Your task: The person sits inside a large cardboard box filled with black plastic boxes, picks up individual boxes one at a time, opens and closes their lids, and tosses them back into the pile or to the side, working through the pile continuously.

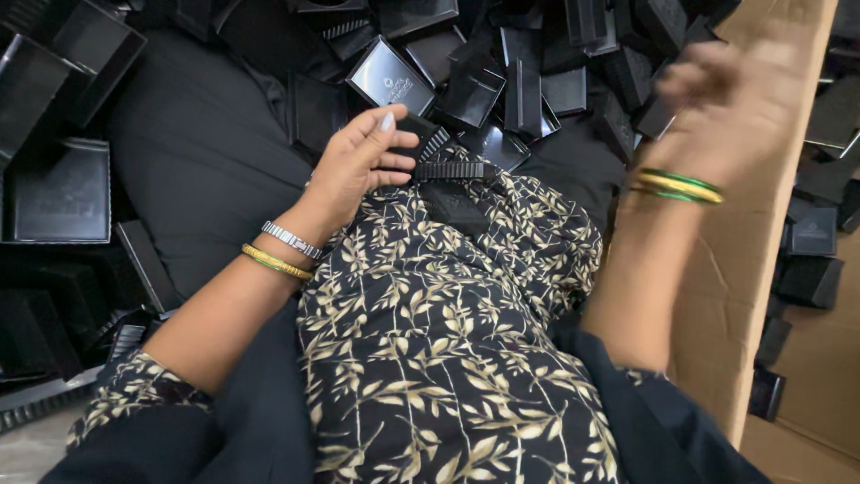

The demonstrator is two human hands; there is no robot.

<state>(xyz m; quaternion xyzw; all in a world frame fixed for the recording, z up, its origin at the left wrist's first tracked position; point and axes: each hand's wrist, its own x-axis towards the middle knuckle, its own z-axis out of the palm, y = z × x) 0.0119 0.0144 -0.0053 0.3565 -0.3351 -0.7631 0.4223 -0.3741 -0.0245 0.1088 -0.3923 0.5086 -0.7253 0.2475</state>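
My left hand (358, 161) rests on my lap with its fingers curled around a small black plastic box piece (421, 134). A black ribbed strip (448, 170) and a flat black insert (455, 206) lie on the leaf-patterned cloth (430, 341) just right of that hand. My right hand (730, 103) is raised and blurred over the edge of a brown cardboard box (761, 224). Its fingers are bent, and whether anything is in them I cannot tell. Both wrists wear green and gold bangles.
A heap of black plastic boxes and lids (502, 72) covers the floor ahead. More of them (63, 179) lie at the left, and several (811, 260) are inside the cardboard box at the right. A dark cloth (197, 161) covers my left leg.
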